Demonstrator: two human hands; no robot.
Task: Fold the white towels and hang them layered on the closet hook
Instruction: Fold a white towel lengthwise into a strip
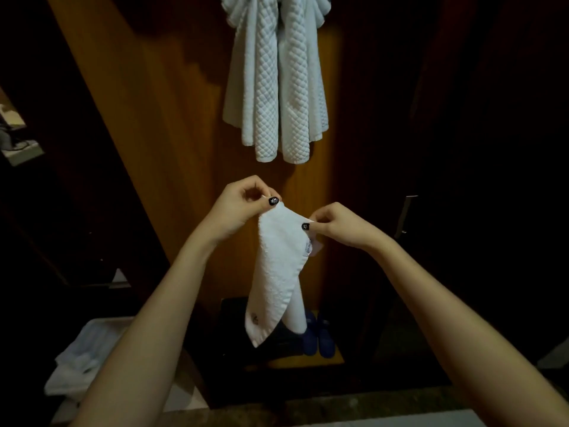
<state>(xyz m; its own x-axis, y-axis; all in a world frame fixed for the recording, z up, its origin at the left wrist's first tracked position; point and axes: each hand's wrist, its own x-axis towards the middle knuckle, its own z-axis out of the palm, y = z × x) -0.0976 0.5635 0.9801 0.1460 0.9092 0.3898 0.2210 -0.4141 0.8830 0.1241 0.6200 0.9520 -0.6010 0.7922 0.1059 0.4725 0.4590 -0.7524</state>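
As two waffle-textured hanging towels (pixel 275 81) drape down the far wooden closet panel (pixel 172 118), a person stands before the open closet holding a small white towel (pixel 280 272) up in both bare hands. The left hand (pixel 243 208) pinches the towel's top corner between thumb and curled fingers. The right hand (pixel 335 226), just to its right and slightly lower, pinches the upper edge in the same way. Both thumbnails are painted dark.

The small towel hangs in the air between the hands and falls in a loose, narrowing fold toward the closet floor, below and nearer than the hanging pair and apart from them. A sewn label (pixel 308 248) shows at its right edge beneath the right hand.

The tops of the hanging towels are gathered together and run out of view above, so what they hang from cannot be seen. Behind the small towel's lower end, blue slippers (pixel 318 337) sit on the closet floor. At near left, a pile of white cloth (pixel 81 359) lies on a pale surface, partly hidden by the left forearm. A metal door handle (pixel 406 217) glints on the dark door at right.
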